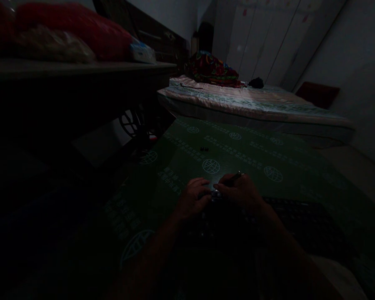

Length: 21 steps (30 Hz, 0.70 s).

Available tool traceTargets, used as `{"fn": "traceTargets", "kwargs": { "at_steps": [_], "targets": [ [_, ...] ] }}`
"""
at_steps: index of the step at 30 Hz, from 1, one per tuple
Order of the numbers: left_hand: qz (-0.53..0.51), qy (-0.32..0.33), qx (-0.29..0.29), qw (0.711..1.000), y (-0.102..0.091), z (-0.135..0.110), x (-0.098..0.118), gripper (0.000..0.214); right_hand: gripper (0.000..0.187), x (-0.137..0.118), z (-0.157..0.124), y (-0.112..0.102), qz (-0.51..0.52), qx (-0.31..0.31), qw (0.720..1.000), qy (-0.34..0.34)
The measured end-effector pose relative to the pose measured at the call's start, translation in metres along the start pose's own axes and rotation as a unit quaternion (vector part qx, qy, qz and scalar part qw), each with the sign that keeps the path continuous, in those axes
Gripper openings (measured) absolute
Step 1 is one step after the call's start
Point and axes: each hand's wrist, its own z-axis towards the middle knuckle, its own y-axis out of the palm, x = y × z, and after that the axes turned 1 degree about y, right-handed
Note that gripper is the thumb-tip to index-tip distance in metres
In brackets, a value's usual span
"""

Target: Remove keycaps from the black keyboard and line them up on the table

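Green mat: two hands, one tool.

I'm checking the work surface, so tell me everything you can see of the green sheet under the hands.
The green sheet lies flat on the floor, seemingly thin glossy plastic, printed with pale globe emblems and rows of lettering too dim to read. It stretches from the person toward the low mattress. Two small dark bits lie on it. A dark patterned cloth covers its near part, under the left hand and the right hand, which pinches a thin dark tool.
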Motion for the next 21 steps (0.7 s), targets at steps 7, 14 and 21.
{"fn": "traceTargets", "kwargs": {
  "at_steps": [7,14,21],
  "targets": [
    [0.015,0.010,-0.017,1.000,0.0011,-0.0008,-0.0041,0.017,0.022,-0.0036,0.0000,-0.0005,-0.031,0.005,0.999,-0.018],
    [0.039,0.013,-0.030,0.999,0.0027,-0.0006,-0.0074,0.016,0.024,-0.0023,0.0015,0.0024,-0.080,0.003,0.996,-0.037],
    [0.062,0.012,-0.030,0.998,0.0036,0.0004,-0.0056,0.017,0.026,-0.0047,0.0024,0.0060,-0.105,0.016,0.993,-0.042]
  ]
}}
